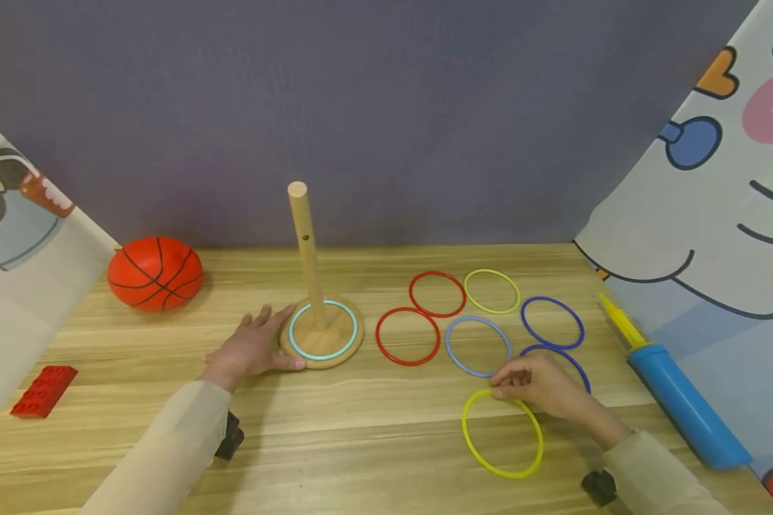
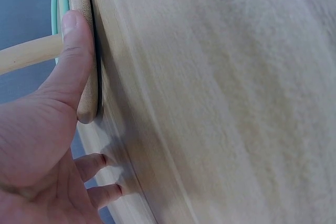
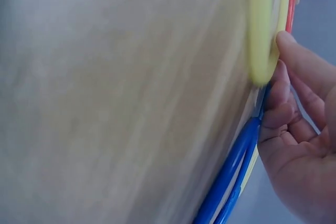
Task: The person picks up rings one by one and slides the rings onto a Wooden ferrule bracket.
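Observation:
A wooden peg (image 1: 309, 265) stands upright on a round wooden base (image 1: 320, 361), and a turquoise ring (image 1: 294, 347) lies around its foot. My left hand (image 1: 248, 347) rests at the base's left side, fingers spread, thumb (image 2: 76, 51) laid straight over its rim. Two of its fingertips reach down to the table in the left wrist view. With thumb and fingers my right hand (image 1: 544, 386) pinches the upper edge of a yellow ring (image 1: 504, 473), which hangs tilted close over the table. Just beyond that hand lie a light blue ring (image 1: 447, 347) and a dark blue ring (image 1: 580, 368).
Two red rings (image 1: 438, 336) (image 1: 465, 297), a pale yellow ring (image 1: 518, 293) and another dark blue ring (image 1: 582, 329) lie farther back. An orange ball (image 1: 154, 275) and a red toy brick (image 1: 44, 392) are at left. A blue hand pump (image 1: 692, 408) lies at right.

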`<state>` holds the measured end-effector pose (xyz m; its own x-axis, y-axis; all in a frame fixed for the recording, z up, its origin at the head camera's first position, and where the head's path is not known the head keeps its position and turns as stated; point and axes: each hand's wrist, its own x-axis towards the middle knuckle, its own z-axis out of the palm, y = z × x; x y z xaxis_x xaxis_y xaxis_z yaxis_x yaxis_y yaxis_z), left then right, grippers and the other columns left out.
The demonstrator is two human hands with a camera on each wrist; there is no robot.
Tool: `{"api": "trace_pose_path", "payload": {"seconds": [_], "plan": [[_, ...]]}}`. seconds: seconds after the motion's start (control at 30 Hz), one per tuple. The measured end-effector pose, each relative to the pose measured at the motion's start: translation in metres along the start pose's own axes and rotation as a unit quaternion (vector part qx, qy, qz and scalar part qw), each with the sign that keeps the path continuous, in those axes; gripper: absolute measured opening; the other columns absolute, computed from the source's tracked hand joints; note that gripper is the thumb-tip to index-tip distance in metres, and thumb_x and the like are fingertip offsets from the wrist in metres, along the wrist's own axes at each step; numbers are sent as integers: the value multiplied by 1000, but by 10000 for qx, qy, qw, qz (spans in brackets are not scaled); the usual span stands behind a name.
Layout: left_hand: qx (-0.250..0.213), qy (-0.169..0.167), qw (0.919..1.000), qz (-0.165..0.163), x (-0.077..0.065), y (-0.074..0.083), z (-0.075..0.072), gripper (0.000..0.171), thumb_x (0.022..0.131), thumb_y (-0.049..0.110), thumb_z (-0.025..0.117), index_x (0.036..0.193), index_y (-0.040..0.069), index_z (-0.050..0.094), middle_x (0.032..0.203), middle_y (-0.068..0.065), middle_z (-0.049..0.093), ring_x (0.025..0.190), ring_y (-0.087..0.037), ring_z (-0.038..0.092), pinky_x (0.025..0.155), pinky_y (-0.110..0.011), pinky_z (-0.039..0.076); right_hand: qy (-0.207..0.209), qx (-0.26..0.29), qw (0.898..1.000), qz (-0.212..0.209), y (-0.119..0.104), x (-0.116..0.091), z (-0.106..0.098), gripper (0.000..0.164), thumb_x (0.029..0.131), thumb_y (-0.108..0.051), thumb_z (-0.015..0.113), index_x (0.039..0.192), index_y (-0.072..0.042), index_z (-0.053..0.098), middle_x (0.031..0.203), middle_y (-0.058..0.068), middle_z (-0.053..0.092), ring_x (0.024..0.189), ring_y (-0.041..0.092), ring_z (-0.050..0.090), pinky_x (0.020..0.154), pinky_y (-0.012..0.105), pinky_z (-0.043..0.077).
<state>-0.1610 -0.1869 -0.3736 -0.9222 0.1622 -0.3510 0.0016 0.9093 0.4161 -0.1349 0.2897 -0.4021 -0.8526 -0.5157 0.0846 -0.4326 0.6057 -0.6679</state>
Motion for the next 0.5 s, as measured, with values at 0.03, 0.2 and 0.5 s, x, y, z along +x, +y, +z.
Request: {"api": "trace_pose_path", "payload": {"seconds": [0.03, 0.2, 0.5], "plan": [[-4, 4, 10000, 3, 0, 0, 0, 118, 75, 61, 81, 164, 19, 16, 164, -32, 3, 145, -63, 2, 74, -98, 11, -7, -5, 10000, 16, 0, 0, 0, 9, 85, -18, 84, 91, -12, 81, 79, -14, 68, 64, 1, 54, 54, 23, 48], [-6, 34, 10000, 36, -1, 2, -1, 118, 75, 59, 82, 164, 18, 16, 163, -33, 3, 145, -63, 2, 76, -97, 11, -93, -64, 9999, 98, -1, 0, -1, 12, 84, -18, 84, 93, -11, 80, 78, -14, 67, 67, 1, 56, 57, 23, 49], [-26, 43, 10000, 62, -2, 1, 0, 117, 75, 58, 82, 164, 17, 16, 163, -34, 3, 145, -63, 2, 77, -97, 11, -291, -365, 9986, 267, -6, 3, -2, 9, 83, -16, 84, 85, -17, 76, 71, -17, 60, 64, -1, 55, 57, 22, 50]]}}
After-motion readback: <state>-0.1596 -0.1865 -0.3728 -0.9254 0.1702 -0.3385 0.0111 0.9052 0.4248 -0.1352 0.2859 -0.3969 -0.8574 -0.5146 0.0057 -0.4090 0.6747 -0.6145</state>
